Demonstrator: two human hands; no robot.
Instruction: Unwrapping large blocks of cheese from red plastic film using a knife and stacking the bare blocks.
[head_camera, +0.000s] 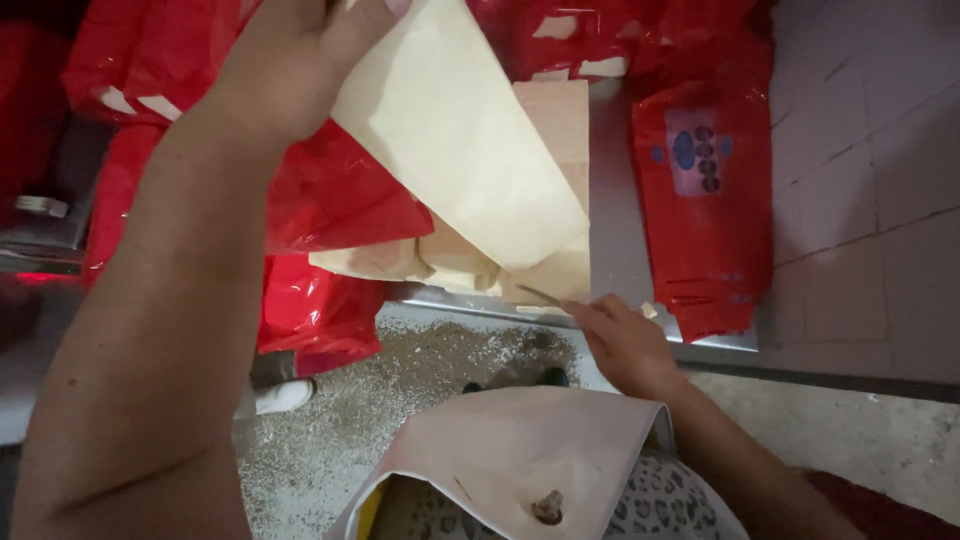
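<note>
The left hand (290, 60) is raised at the top of the view, closed on the upper edge of a cream paper sheet (460, 150); thumb and fingers pinch the margin, though the fingertips run partly out of frame. The sheet hangs from that grip down and to the right, curling over a stack of similar cream paper (555, 130) that lies on a grey metal table (615, 220). The lower edge of the sheet touches the stack near the table's front edge. The right hand (625, 345) is low, at the table's front edge, fingers closed around a thin dark-tipped tool (540, 295), possibly a blade or pin; the view is too small to tell which. Its tip meets the bottom corner of the paper. Judged from the soft bend, the sheet is light, thin and limp, liable to crease or tear; it is best gripped at an edge or corner with a flat pinch. Red plastic bags (700, 190) lie on the table to the right and in a heap (330, 200) to the left. A pale cloth (520, 450) covers the person's lap above a speckled floor (440, 370).
</note>
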